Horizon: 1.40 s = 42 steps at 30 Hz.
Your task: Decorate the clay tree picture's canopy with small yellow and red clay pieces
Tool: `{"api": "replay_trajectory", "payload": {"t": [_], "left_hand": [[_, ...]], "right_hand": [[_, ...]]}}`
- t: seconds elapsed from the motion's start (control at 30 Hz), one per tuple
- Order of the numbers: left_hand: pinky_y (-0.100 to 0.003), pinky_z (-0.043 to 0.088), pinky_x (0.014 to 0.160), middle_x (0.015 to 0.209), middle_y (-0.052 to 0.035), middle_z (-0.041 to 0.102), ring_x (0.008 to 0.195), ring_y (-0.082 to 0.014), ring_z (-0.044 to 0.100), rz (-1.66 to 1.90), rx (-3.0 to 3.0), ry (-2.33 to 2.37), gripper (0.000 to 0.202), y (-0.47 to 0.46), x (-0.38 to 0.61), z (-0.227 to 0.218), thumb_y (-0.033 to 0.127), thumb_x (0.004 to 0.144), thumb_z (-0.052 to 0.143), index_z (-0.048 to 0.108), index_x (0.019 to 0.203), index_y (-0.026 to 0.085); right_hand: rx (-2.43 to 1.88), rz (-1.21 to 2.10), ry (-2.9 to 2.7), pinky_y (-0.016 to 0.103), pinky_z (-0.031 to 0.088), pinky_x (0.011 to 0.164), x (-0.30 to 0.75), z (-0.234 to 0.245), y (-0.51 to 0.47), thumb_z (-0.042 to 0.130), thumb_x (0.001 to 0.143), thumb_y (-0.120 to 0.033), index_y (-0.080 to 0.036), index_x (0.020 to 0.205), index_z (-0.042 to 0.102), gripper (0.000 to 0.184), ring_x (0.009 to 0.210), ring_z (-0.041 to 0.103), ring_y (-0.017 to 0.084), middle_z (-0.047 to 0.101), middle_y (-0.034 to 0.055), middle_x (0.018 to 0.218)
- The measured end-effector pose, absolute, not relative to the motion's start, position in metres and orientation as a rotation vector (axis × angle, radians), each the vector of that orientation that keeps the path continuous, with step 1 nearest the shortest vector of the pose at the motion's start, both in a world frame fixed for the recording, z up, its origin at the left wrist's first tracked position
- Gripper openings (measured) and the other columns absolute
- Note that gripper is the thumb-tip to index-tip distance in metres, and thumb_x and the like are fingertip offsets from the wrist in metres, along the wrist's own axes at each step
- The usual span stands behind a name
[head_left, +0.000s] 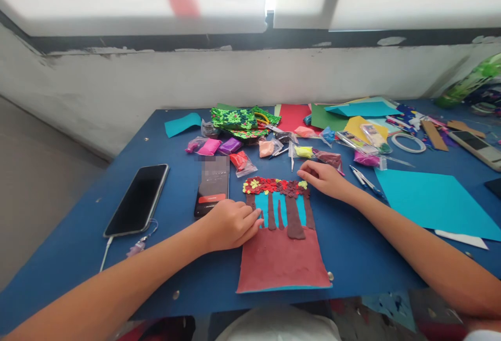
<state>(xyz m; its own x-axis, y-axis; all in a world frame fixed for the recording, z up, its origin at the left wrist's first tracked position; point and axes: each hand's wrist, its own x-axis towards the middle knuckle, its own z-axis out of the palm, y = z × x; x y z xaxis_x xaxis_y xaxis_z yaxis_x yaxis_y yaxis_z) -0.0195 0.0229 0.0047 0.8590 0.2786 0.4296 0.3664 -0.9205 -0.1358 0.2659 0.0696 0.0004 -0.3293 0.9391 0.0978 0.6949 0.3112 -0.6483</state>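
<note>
L hand (230, 226) on clay pic (284, 260), R hand (327, 180) nr; grips: can't tell. Bagged red clay (240, 162) twd table (356, 257) back edge.

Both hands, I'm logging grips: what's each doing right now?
Left hand: curled over the craft picture; grip cannot be told.
Right hand: by its top-right corner; grip unclear.

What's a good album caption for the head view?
Left hand and right hand at a tree picture on a blue table.

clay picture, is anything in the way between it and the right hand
Nothing visible stands between the right hand and the clay picture; the fingers are by its upper right corner. The dark red packet lies beyond the hand, not between.
</note>
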Motion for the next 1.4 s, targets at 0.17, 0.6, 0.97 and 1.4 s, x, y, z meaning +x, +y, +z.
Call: {"api": "replay_trajectory", "payload": {"t": [0.17,0.6,0.97,1.4], "left_hand": [[-0.028,0.034,0.038,0.052,-0.0024,0.057,0.044,-0.0158,0.054,-0.616,-2.819,-0.491,0.040,0.023,-0.019,0.006,0.020,0.097,0.029,0.064,0.078,0.011],[-0.028,0.029,0.040,0.048,-0.0011,0.053,0.043,-0.0141,0.048,-0.651,-2.809,-0.476,0.045,0.022,-0.018,0.009,0.018,0.097,0.031,0.059,0.063,0.015],[-0.029,0.032,0.041,0.051,-0.0015,0.054,0.045,-0.0146,0.049,-0.644,-2.829,-0.458,0.044,0.023,-0.019,0.009,0.017,0.097,0.031,0.060,0.065,0.015],[-0.030,0.030,0.040,0.050,-0.0018,0.055,0.044,-0.0158,0.049,-0.633,-2.844,-0.464,0.046,0.023,-0.018,0.007,0.018,0.097,0.030,0.060,0.063,0.015]], "right_hand": [[-1.380,0.913,-1.972,0.026,0.035,0.049,0.272,-0.002,0.078,0.026,0.084,-0.073,-0.018,0.078,0.058,0.064,0.049,0.044,0.011,0.055,0.0012,0.061],[-1.307,1.060,-1.760,0.025,0.030,0.042,0.272,-0.001,0.075,0.038,0.078,-0.076,-0.018,0.072,0.057,0.062,0.045,0.043,0.010,0.052,0.0001,0.055],[-1.324,1.210,-1.859,0.025,0.027,0.042,0.275,0.005,0.079,0.045,0.078,-0.054,-0.018,0.069,0.055,0.039,0.042,0.038,0.009,0.052,-0.0006,0.052],[-1.445,1.358,-2.018,0.023,0.030,0.046,0.270,0.017,0.072,0.056,0.072,-0.050,-0.018,0.071,0.055,0.032,0.046,0.042,0.009,0.048,-0.0037,0.048]]}}
